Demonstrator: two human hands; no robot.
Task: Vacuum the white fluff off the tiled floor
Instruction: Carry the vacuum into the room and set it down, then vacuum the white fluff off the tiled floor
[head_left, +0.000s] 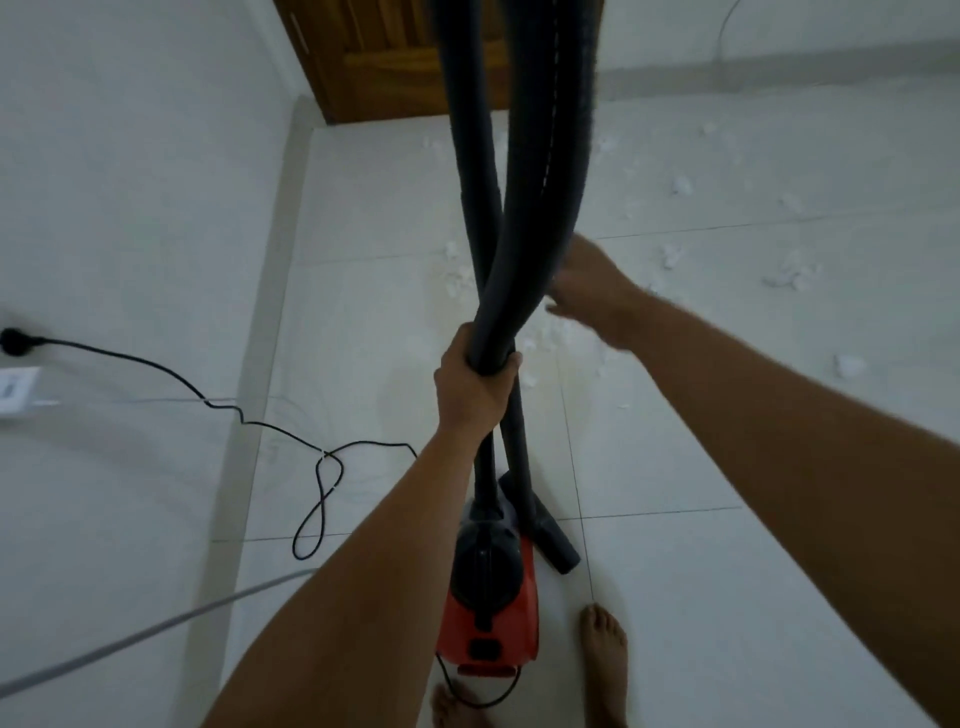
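- Head view: left hand (475, 387) clenched round the dark hose (545, 182) where its two runs cross.
- Right hand (592, 293) blurred, fingers seem spread and holding nothing, just beside the hose; cannot tell if touching.
- White fluff (789, 275) scattered over the tiled floor (727, 571), middle to far right.
- Red vacuum (491, 608) at the floor's near edge.

The tiled floor (727, 571) was viewed forward and steeply downward from one head-worn wide-angle camera, with the hose (545, 182) caught close before the lens.
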